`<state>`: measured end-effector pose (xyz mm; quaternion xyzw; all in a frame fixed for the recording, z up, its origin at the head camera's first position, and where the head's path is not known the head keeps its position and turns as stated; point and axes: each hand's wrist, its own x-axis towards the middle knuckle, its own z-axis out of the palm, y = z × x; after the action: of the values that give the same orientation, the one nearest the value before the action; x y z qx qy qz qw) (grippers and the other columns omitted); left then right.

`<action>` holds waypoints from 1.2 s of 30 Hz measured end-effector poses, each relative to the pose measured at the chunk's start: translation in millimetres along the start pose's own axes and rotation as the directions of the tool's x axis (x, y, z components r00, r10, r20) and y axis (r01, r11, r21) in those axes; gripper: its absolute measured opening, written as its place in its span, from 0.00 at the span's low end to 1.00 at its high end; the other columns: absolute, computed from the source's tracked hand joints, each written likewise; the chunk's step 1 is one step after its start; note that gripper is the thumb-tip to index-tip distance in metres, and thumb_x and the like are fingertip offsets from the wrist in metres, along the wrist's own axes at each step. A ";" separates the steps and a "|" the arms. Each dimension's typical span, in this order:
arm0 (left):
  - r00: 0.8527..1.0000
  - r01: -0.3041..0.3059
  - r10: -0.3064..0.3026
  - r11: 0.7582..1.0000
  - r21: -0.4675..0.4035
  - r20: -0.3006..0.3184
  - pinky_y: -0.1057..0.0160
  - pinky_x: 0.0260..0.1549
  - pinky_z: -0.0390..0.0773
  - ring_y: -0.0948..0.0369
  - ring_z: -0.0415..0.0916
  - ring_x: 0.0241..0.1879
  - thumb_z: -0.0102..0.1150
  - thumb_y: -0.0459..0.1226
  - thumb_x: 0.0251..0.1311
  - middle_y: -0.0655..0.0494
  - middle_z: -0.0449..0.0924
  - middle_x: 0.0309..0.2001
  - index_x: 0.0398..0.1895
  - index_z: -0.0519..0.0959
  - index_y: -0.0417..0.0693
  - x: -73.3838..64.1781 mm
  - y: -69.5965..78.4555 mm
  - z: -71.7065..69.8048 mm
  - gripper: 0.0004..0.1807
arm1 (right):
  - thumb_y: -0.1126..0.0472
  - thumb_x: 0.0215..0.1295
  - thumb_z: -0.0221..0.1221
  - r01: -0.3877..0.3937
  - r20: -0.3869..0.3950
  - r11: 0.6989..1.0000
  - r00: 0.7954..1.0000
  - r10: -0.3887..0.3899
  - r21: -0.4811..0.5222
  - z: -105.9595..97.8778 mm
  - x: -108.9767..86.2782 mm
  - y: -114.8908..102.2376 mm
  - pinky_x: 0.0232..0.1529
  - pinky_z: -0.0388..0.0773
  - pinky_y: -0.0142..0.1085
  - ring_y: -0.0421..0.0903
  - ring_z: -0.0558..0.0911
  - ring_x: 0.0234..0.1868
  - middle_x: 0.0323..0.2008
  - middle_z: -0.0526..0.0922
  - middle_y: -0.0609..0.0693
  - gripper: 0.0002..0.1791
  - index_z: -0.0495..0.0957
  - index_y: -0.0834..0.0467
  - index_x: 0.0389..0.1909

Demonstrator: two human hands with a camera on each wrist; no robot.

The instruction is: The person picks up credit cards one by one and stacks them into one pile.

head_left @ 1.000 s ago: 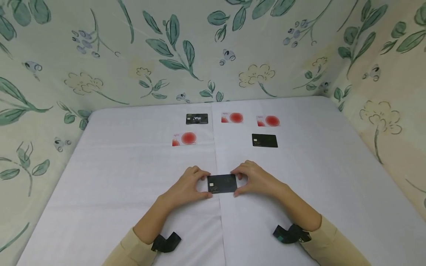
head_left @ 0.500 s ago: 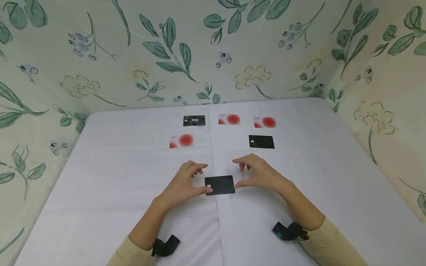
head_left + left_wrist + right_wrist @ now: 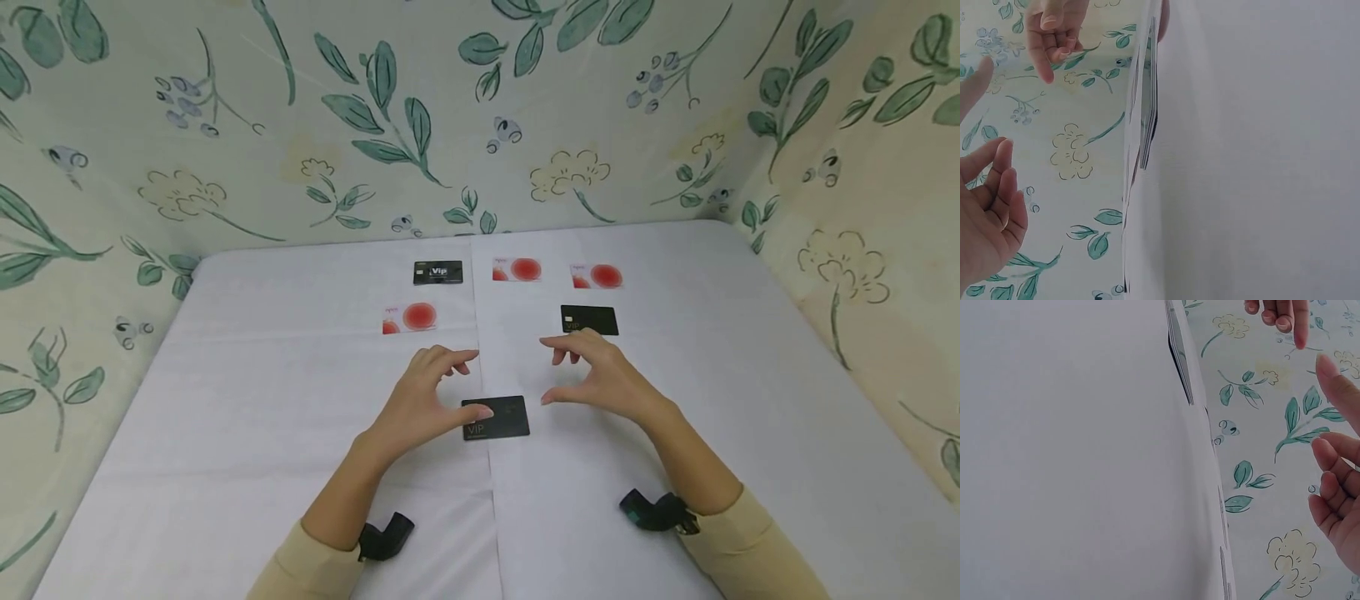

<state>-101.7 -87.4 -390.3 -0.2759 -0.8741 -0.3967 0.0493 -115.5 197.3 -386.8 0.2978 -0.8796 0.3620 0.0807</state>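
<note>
A black VIP card [image 3: 504, 422] lies flat near the middle of the white table. Seen edge-on in the left wrist view, it tops a small stack of cards [image 3: 1150, 94]. My left hand [image 3: 420, 396] hovers on the left, its thumb overlapping the card in the head view and its fingers apart and relaxed. On the other side, my right hand [image 3: 611, 375] is also raised, thumb and fingers spread with nothing between them. Its knuckles overlap the lower edge of another black VIP card [image 3: 602, 318]. Both hands appear clear of the stack in the wrist views.
Toward the back lie a black card [image 3: 438, 272] with white Vip lettering and three white cards with red circles: a left one [image 3: 418, 317], a middle one [image 3: 525, 269] and a right one [image 3: 606, 276]. A leaf-patterned wall covering [image 3: 262, 150] rises behind the table.
Both hands have let go of the near black card's ends and lifted away from it, the right hand moving up and right. The card stays in place.
</note>
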 end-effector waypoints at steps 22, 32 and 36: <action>0.999 -0.048 0.047 0.998 -0.037 -0.028 0.59 0.44 0.73 0.60 0.66 0.47 0.75 0.50 0.41 0.61 0.74 0.44 0.61 0.72 0.54 30.4 26.5 9.5 0.40 | 0.60 0.30 0.79 0.059 -0.198 0.997 0.978 -0.067 -0.049 -22.8 -1.0 20.7 0.49 0.68 0.22 0.47 0.74 0.47 0.42 0.81 0.55 0.41 0.77 0.63 0.53; 1.000 -0.020 0.021 0.997 -0.079 0.007 0.57 0.44 0.74 0.61 0.66 0.47 0.74 0.51 0.43 0.59 0.74 0.45 0.63 0.69 0.54 50.8 38.0 27.6 0.41 | 0.66 0.30 0.78 -0.035 -0.250 0.995 0.968 0.010 -0.095 -35.0 -4.6 27.1 0.48 0.70 0.22 0.46 0.76 0.44 0.42 0.80 0.54 0.40 0.76 0.61 0.53; 1.000 -0.016 0.017 0.993 -0.116 0.010 0.55 0.45 0.74 0.60 0.66 0.48 0.73 0.50 0.44 0.58 0.73 0.46 0.64 0.69 0.53 59.3 43.8 33.5 0.41 | 0.66 0.33 0.78 -0.069 -0.248 0.992 0.968 0.041 -0.103 -39.6 -4.5 30.5 0.47 0.65 0.17 0.47 0.75 0.43 0.40 0.79 0.54 0.39 0.76 0.61 0.54</action>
<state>-124.4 -13.7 -365.8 -0.2877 -0.8476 -0.4448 0.0319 -132.5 243.6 -377.7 0.2213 -0.8895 0.3487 0.1953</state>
